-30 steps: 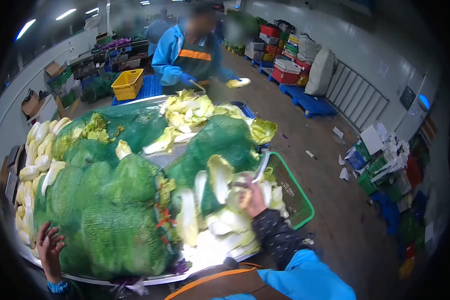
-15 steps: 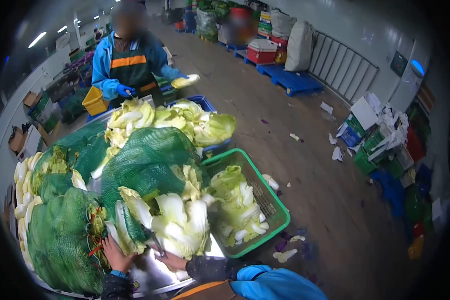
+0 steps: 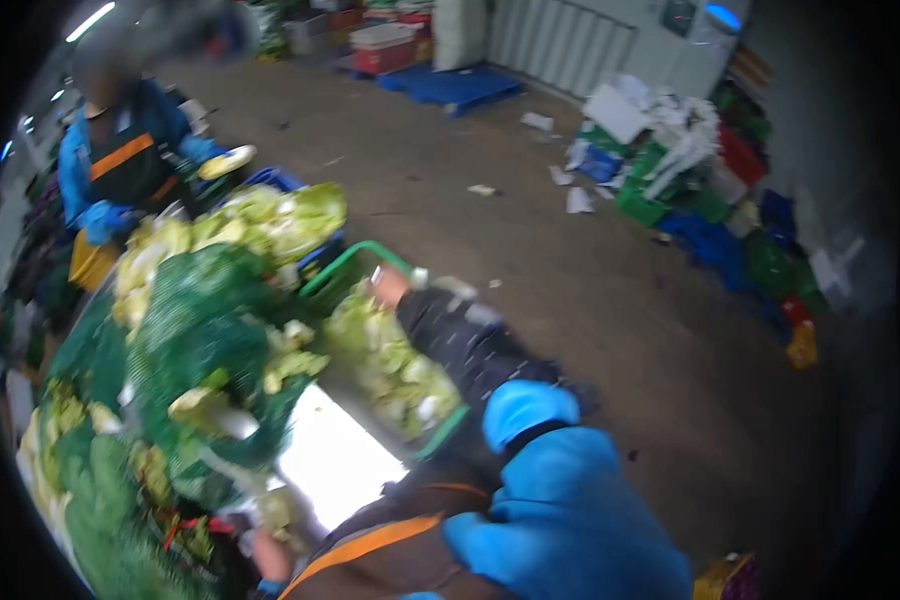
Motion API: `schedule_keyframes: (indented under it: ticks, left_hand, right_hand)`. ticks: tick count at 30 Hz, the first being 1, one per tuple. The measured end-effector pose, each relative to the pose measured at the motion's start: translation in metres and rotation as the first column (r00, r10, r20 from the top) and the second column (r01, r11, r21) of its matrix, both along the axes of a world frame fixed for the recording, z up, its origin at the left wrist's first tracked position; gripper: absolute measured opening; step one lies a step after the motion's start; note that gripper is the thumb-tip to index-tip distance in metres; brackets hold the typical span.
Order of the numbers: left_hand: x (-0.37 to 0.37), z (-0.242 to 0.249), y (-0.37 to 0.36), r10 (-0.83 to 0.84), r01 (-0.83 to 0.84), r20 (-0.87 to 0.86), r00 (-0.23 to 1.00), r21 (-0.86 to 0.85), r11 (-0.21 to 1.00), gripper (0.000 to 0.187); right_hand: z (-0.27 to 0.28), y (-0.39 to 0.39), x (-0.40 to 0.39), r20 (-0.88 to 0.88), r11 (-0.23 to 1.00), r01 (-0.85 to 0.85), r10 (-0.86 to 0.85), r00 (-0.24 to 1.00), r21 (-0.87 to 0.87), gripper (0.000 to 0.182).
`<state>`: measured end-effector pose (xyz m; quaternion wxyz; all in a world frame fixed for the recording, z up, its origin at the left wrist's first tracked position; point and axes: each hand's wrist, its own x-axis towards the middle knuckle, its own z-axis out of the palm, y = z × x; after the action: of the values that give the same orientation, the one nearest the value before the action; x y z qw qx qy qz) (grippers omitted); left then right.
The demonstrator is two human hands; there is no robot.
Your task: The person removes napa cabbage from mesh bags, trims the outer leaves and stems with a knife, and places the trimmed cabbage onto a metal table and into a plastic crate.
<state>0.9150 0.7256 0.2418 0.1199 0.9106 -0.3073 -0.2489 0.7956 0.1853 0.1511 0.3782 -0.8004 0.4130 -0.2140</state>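
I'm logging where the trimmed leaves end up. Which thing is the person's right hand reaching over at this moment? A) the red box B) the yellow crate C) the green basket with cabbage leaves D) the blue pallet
C: the right hand is stretched out over the green basket, which holds pale cabbage leaves.

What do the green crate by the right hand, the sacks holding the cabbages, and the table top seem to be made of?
Crate: likely moulded plastic, with a smooth, uniformly green rim. Sacks: green open-weave netting, probably synthetic, since the cabbages show through the mesh. Table top: looks like bare sheet metal, perhaps stainless, because it glares bright white under the lights.
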Motion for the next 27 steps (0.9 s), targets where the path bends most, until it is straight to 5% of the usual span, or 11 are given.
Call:
schedule_keyframes:
  ticks: [1, 2, 4, 6, 8, 12, 13, 15, 19, 24, 27]
  left_hand:
    - [-0.021, 0.016, -0.016, -0.015, -0.107, -0.308, 0.951, -0.373, 0.922, 0.022]
    - [-0.034, 0.056, -0.038, -0.419, 0.314, -0.078, 0.905, -0.543, 0.779, 0.040]
    - [-0.023, 0.040, -0.039, -0.455, 0.451, -0.238, 0.858, -0.073, 0.889, 0.050]
    - [0.001, -0.023, -0.029, -0.476, 0.436, -0.326, 0.817, -0.192, 0.879, 0.061]
    - [0.004, -0.005, -0.038, -0.489, 0.397, -0.242, 0.838, -0.344, 0.851, 0.066]
    - [0.018, 0.024, -0.040, -0.200, 0.114, -0.091, 0.976, -0.566, 0.816, 0.056]
    - [0.026, 0.031, -0.036, -0.094, 0.050, -0.042, 0.995, -0.603, 0.796, 0.051]
    - [0.049, 0.026, -0.021, 0.085, 0.013, 0.106, 0.991, -0.698, 0.716, 0.041]
    - [0.080, 0.053, -0.011, 0.358, -0.041, 0.354, 0.864, -0.658, 0.752, 0.047]
    - [0.120, 0.040, -0.042, 0.360, -0.097, 0.421, 0.833, -0.530, 0.843, 0.090]
    - [0.122, 0.066, -0.071, 0.362, -0.040, 0.440, 0.822, -0.590, 0.807, 0.092]
  right_hand:
    - [0.119, 0.027, -0.002, 0.053, 0.990, 0.005, -0.013, 0.999, 0.141, 0.024]
    - [0.153, 0.023, 0.020, 0.223, 0.990, 0.058, -0.086, 0.971, 0.129, 0.023]
    - [0.205, 0.004, 0.064, 0.192, 0.996, 0.037, -0.052, 0.980, 0.082, 0.022]
    - [0.254, 0.027, 0.081, 0.305, 0.981, -0.051, -0.009, 0.952, 0.187, 0.023]
    - [0.289, 0.060, 0.082, 0.491, 0.904, -0.260, 0.065, 0.869, 0.340, 0.018]
    - [0.247, 0.183, 0.062, 0.615, 0.569, -0.612, 0.222, 0.757, 0.549, 0.017]
    - [0.201, 0.209, 0.064, 0.657, 0.616, -0.670, 0.308, 0.688, 0.414, 0.023]
    - [0.170, 0.275, 0.053, 0.544, 0.386, -0.594, 0.241, 0.804, 0.706, 0.030]
    - [0.086, 0.359, 0.061, 0.568, 0.043, -0.571, 0.072, 0.820, 0.820, 0.041]
    - [0.045, 0.358, 0.070, 0.491, 0.229, -0.542, 0.243, 0.836, 0.809, 0.051]
    - [0.047, 0.297, 0.054, 0.374, 0.421, -0.302, -0.100, 0.922, 0.856, 0.059]
